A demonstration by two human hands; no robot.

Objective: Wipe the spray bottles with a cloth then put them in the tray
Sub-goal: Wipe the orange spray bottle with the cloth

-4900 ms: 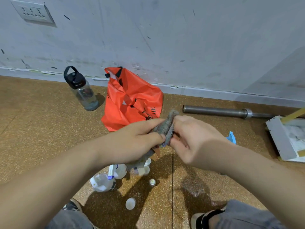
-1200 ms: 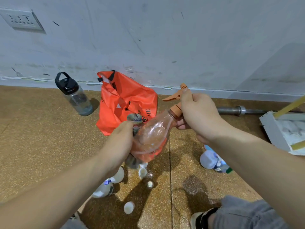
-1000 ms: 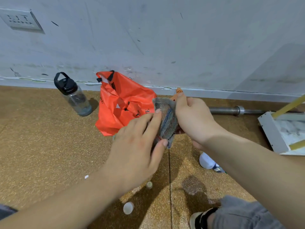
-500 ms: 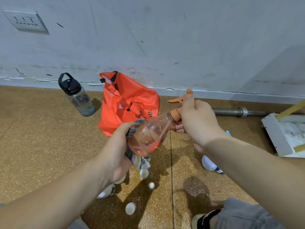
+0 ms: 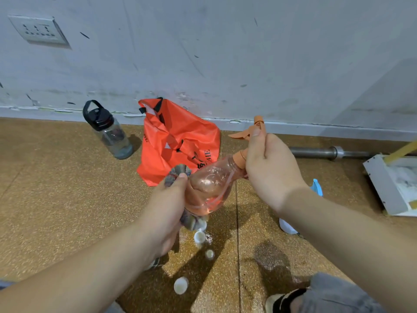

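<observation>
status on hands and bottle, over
Left hand grips grey cloth against orange spray bottle. Right hand grips its neck. Bottle in the air, not in white tray. Way across looks open.

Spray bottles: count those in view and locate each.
2. The orange spray bottle is held between left hand and right hand; a white-and-blue spray bottle lies on the floor behind the right forearm. Others may hide under the left arm.

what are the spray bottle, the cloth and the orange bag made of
Spray bottle: thin transparent plastic, orange-tinted and glossy; it shows through and glints. Cloth: soft grey fabric, matte, bunched in folds; weave unclear. Orange bag: probably thin plastic or coated fabric, given sharp creases and slight sheen.
</observation>
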